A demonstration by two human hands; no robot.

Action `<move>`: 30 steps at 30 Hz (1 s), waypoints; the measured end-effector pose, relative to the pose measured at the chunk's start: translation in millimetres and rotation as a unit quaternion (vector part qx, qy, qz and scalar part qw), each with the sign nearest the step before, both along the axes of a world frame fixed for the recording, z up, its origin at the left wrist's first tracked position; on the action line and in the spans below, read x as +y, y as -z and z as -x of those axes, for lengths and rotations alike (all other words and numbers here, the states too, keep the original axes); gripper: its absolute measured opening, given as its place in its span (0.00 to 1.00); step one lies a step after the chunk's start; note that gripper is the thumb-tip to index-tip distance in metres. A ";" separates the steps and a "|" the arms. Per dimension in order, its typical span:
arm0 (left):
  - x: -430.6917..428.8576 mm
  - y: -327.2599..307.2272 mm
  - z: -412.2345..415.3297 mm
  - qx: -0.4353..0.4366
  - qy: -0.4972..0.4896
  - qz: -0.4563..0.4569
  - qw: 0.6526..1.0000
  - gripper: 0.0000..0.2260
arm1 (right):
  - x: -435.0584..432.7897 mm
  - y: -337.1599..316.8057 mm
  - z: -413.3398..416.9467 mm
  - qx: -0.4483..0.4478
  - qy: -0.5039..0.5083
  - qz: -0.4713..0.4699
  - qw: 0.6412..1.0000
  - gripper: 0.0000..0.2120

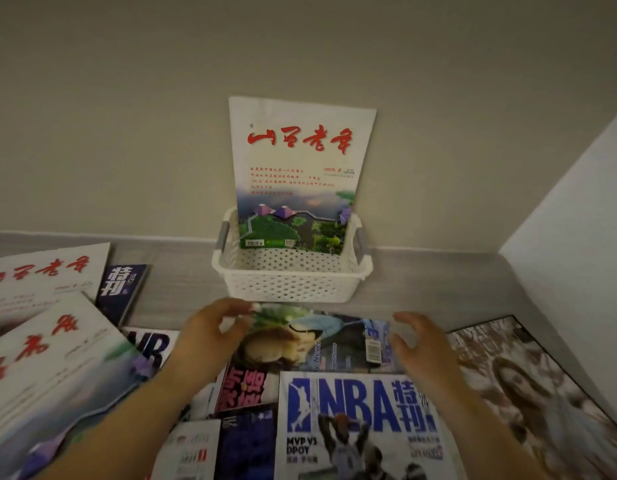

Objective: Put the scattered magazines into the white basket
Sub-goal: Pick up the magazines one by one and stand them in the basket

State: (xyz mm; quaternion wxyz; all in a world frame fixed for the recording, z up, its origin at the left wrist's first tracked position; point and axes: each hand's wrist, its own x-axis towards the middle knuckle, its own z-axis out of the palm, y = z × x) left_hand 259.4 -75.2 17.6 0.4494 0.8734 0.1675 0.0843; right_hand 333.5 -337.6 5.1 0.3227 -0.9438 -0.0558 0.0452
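The white perforated basket (293, 282) stands against the wall, holding one white magazine with red characters (296, 161) upright. Just in front of it lies a colourful magazine with a barcode (321, 341). My left hand (210, 337) curls its fingers and thumb round that magazine's far left corner. My right hand (418, 344) hovers at its right edge with fingers spread and holds nothing. More magazines lie scattered: an NBA issue (362, 420), a red-lettered one (244, 386) and two white ones (47, 344) on the left.
A dark blue magazine (120, 289) lies left of the basket, and a portrait-cover magazine (518, 382) lies at the right. A white side panel (577, 209) closes the grey surface on the right; the wall runs behind the basket.
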 end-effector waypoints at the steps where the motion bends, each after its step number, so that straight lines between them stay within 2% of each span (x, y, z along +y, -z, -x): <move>1: -10.6 11.6 19.8 0.041 0.027 0.006 0.999 0.08 | -12.2 11.1 24.1 0.016 -0.001 0.038 0.999 0.15; 3: -29.9 32.5 47.7 0.122 0.074 -0.014 0.990 0.15 | -31.0 34.5 68.4 0.041 -0.002 0.123 0.992 0.20; 6: -55.4 46.6 65.2 0.142 0.112 -0.063 0.981 0.23 | -38.5 61.0 121.7 0.049 0.002 0.212 0.976 0.26; 9: -76.7 48.7 70.9 0.144 0.132 -0.115 0.974 0.26 | -37.6 69.3 142.1 0.027 0.012 0.205 0.978 0.26; 10: -82.3 48.2 72.7 0.143 0.133 -0.103 0.975 0.27 | -38.5 69.2 143.1 0.025 0.013 0.195 0.980 0.26; 12: -91.1 45.2 75.7 0.126 0.137 0.025 0.982 0.30 | -41.1 68.4 141.3 0.019 0.016 0.182 0.983 0.25; 14: -98.8 37.1 79.4 0.106 0.123 0.194 0.968 0.33 | -42.1 68.6 141.3 0.013 0.020 0.169 0.985 0.25; 17: -101.5 30.4 79.4 0.047 -0.032 0.374 0.926 0.31 | -41.8 68.6 143.5 -0.003 0.019 0.152 0.988 0.25; 19: -94.5 25.4 80.3 0.053 -0.081 0.453 0.886 0.25 | -42.5 67.5 144.5 -0.011 0.019 0.142 0.990 0.25; 21: -83.7 18.2 84.7 0.098 -0.044 0.487 0.867 0.17 | -43.3 65.8 145.5 -0.016 0.018 0.129 0.991 0.25; 23: -76.9 11.6 94.7 0.172 0.044 0.474 0.862 0.13 | -44.0 64.3 146.2 -0.020 0.021 0.109 0.994 0.25; 26: -80.2 12.0 111.2 0.275 0.145 0.358 0.881 0.15 | -45.5 61.6 146.7 -0.011 0.030 0.062 0.998 0.27; 28: -85.6 15.3 117.5 0.273 0.148 0.307 0.900 0.20 | -47.1 58.8 146.8 -0.006 0.039 0.013 0.999 0.28; 30: -87.8 13.1 119.2 0.234 0.153 0.300 0.912 0.22 | -50.8 56.3 145.8 -0.008 0.056 -0.051 0.997 0.28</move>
